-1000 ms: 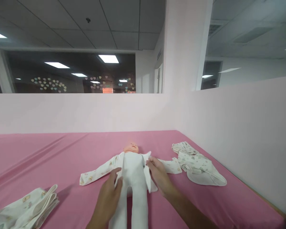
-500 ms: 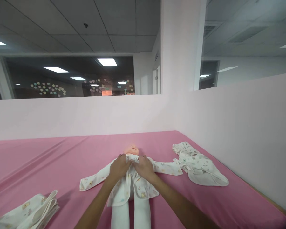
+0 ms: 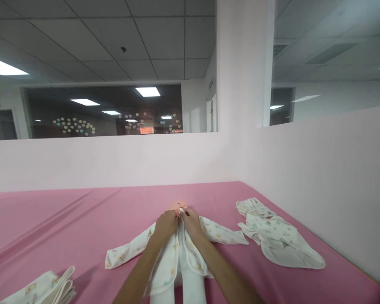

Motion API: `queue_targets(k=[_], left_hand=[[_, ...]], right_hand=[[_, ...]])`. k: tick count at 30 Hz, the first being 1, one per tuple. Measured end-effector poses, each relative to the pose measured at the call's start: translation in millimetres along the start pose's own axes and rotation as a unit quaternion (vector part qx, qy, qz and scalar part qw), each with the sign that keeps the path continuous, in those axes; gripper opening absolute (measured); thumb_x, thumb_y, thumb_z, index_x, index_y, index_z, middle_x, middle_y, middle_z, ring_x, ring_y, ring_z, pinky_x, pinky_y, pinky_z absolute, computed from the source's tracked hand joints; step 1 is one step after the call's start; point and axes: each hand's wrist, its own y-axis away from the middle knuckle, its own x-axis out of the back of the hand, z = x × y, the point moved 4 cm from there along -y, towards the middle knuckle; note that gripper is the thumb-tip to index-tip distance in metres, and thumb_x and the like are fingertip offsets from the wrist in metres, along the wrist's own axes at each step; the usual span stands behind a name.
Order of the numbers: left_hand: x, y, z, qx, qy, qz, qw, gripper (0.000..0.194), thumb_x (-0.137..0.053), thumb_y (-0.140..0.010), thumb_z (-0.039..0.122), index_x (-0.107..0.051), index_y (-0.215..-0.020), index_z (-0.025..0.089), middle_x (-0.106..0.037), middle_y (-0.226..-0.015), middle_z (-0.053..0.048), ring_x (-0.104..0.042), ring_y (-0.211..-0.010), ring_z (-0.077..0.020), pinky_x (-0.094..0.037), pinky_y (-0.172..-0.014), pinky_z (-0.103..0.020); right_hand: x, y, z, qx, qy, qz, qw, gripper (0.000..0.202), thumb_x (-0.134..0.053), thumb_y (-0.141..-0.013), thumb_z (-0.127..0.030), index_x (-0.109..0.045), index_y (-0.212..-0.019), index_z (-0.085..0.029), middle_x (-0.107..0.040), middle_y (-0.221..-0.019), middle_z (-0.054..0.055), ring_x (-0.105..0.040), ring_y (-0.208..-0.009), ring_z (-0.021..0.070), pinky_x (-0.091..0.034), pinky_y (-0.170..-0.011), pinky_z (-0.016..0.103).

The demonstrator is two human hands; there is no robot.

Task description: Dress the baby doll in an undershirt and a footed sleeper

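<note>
A baby doll (image 3: 179, 205) lies on its back, its head mostly hidden behind my hands. It wears a white printed baby jacket (image 3: 165, 267), open down the front, with the sleeves spread to both sides. White leg coverings (image 3: 193, 291) show below the hem. At the neck, my left hand (image 3: 165, 226) is closed on one front edge of the jacket. My right hand (image 3: 191, 223) pinches the other edge close beside it, raising the fabric slightly under the doll's chin. Any fastening between the fingers is too small to make out.
The doll lies on a pink sheet (image 3: 57, 228) covering a wide surface. Folded printed cloth (image 3: 47, 287) sits at the near left. To the right are more printed baby clothes (image 3: 272, 232), close to a white wall (image 3: 323, 169). Windows rise above the low walls.
My hands have drawn closer together at the collar, and the jacket's front edges are lifted and nearer each other. The camera view has tilted up a little.
</note>
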Motion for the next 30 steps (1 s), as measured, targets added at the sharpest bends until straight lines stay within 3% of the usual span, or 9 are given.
queue_targets(k=[5,13,23,30], left_hand=[[-10.8,-3,-12,0.004,0.053,0.035,0.998,0.024,-0.044,-0.090,0.022,-0.067,-0.084,0.018,-0.072,-0.091,-0.009,-0.065,-0.089,-0.0232,-0.038,-0.072,-0.029],[-15.7,2,-21,0.026,0.141,0.077,0.987,0.029,-0.042,-0.095,0.036,-0.066,-0.091,0.021,-0.071,-0.076,-0.002,-0.064,-0.079,-0.0179,-0.037,-0.068,-0.025],[-9.9,9,-16,-0.012,0.157,0.078,0.984,0.021,-0.047,-0.094,0.033,-0.065,-0.095,0.022,-0.072,-0.091,-0.003,-0.064,-0.086,-0.0193,-0.038,-0.073,-0.026],[-10.8,9,-16,-0.002,0.134,0.063,0.989,0.016,-0.048,-0.093,0.029,-0.061,-0.093,0.020,-0.071,-0.092,-0.004,-0.063,-0.088,-0.0210,-0.036,-0.071,-0.028]], right_hand=[[4,8,5,0.016,-0.012,-0.003,1.000,0.025,-0.050,-0.076,-0.037,-0.055,-0.059,-0.020,-0.055,-0.061,-0.001,-0.049,-0.064,0.0164,-0.037,-0.060,0.026],[8,13,5,0.006,-0.030,-0.021,0.999,0.027,-0.051,-0.080,-0.040,-0.067,-0.074,-0.019,-0.065,-0.071,0.001,-0.056,-0.072,0.0191,-0.041,-0.066,0.028],[8,16,-3,0.010,-0.048,-0.064,0.997,0.029,-0.051,-0.082,-0.038,-0.071,-0.083,-0.017,-0.072,-0.082,0.004,-0.064,-0.081,0.0204,-0.047,-0.074,0.029],[7,20,-10,0.026,-0.016,-0.073,0.997,0.023,-0.053,-0.081,-0.030,-0.072,-0.087,-0.020,-0.073,-0.090,0.003,-0.064,-0.087,0.0195,-0.047,-0.080,0.030]])
